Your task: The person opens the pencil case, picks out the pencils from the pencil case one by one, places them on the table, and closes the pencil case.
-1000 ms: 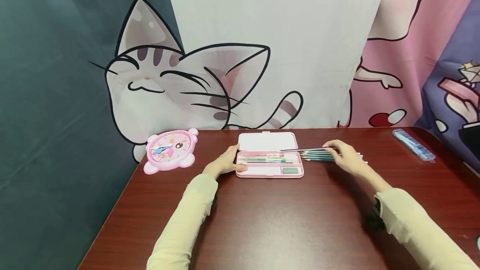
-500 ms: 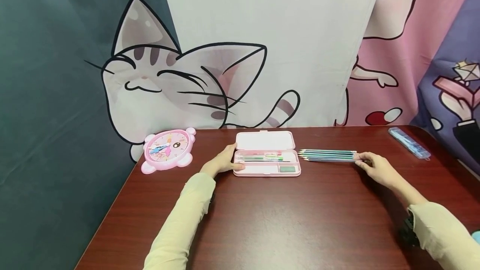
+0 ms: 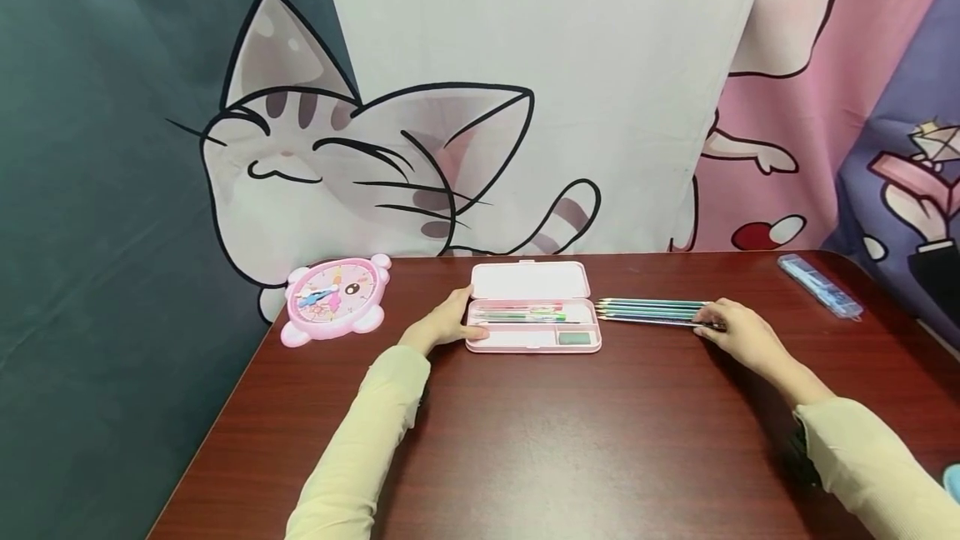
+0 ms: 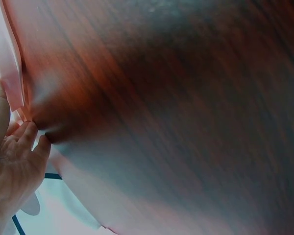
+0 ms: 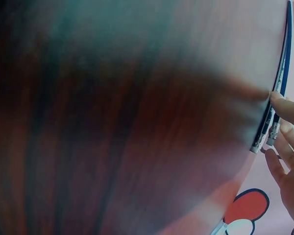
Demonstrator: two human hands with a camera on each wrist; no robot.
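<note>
In the head view, my left hand holds the left end of an open pink pencil case, its thumb over the front rim. Several slim pens lie in the case's rear compartment, and a grey-green eraser sits in the small front-right one. To the right of the case lies a row of blue-green pencils, points toward the case. At their far end, my right hand pinches the nearest pencil. The right wrist view shows the thumb against it and metal eraser ends below the fingers.
A pink toy clock lies at the table's back left. Toward the back right is a flat blue translucent packet. A cat-printed curtain hangs behind the brown table.
One second ago my right hand held a pencil raised near the case's lid. It then went right to the row's eraser ends and has shifted slightly left since. My left hand stayed put.
</note>
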